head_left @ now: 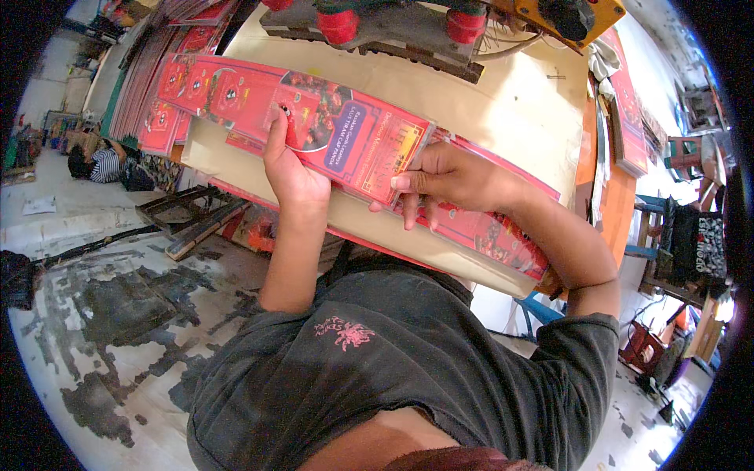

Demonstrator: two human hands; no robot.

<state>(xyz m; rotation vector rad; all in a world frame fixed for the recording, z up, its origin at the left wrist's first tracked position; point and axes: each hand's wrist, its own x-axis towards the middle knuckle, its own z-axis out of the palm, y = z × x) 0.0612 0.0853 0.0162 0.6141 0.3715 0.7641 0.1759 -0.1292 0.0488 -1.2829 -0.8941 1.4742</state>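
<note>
A long red printed strip (pixel 228 93) with food pictures and a purple panel lies slantwise across the work board, raised in my hands. My left hand (pixel 297 177) grips its near edge, with the thumb on top and the fingers hidden underneath. At the strip's right end, my right hand (pixel 455 182) is closed in a pinch on the edge, its other fingers hanging loosely. Beneath that hand another red printed strip (pixel 503 245) rests on the pale board (pixel 542 102).
Beyond the board stands a dark metal machine (pixel 397 31) with red round parts and a yellow housing (pixel 605 12). Stacked red printed sheets (pixel 141 78) rise at the left. An orange tabletop (pixel 616 208) extends on the right. A person (pixel 110 163) is on the floor at far left.
</note>
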